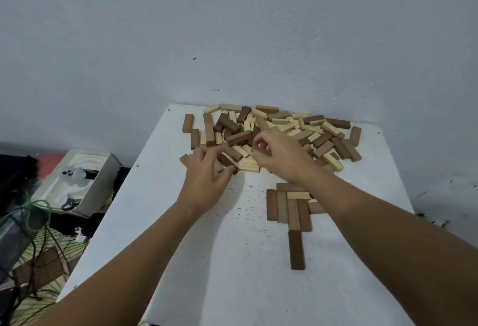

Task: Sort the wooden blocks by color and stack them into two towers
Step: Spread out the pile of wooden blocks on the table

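Both your hands work the near edge of the mixed block pile at the table's far end: left hand pinches a dark block lying diagonally, right hand curls, grip unclear, brown row near-right.

Bare table nearside — block pile beyond

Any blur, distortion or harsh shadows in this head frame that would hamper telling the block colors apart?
Head view: wide-angle stretch at the edges; soft shadows on the table; slight motion blur on the left hand and right hand; pile of blocks evenly lit, dark and pale colors distinct.
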Motion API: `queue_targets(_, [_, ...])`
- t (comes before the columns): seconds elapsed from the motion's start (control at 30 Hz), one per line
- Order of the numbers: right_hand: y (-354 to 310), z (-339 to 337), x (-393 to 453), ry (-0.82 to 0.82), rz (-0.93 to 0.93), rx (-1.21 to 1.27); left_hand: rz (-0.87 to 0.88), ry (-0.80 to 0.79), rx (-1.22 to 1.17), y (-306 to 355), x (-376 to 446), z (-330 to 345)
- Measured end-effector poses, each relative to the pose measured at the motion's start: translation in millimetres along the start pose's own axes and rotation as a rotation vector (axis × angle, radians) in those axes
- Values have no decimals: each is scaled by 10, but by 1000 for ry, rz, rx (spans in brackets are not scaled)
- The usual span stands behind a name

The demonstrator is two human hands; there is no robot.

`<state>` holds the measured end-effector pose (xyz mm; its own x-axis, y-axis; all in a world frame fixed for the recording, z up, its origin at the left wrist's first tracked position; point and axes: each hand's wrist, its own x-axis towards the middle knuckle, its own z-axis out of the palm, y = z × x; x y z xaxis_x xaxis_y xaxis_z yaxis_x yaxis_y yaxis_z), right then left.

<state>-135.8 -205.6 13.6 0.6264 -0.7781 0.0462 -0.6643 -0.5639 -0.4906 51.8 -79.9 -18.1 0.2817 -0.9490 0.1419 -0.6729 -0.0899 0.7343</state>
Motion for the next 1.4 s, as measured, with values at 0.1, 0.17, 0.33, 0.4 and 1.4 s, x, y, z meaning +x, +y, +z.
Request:
queue_targets(0.1, [39,-102,-12,113,55,77,-11,-137,24,83,-260,33])
queue_targets(0.17, [85,-70,-227,121,65,59,-8,-247,46,190,-432,132])
queue_targets(0.33, [300,160,-1168,171,105,5,12,-406,180,387,-577,451])
queue_targets(0.4, [417,227,-1411,84,133,-24,49,-451,288,434,-519,520])
queue_targets(1.4, [167,203,-1228,-34,156,-220,-134,-146,-291,841,449,98])
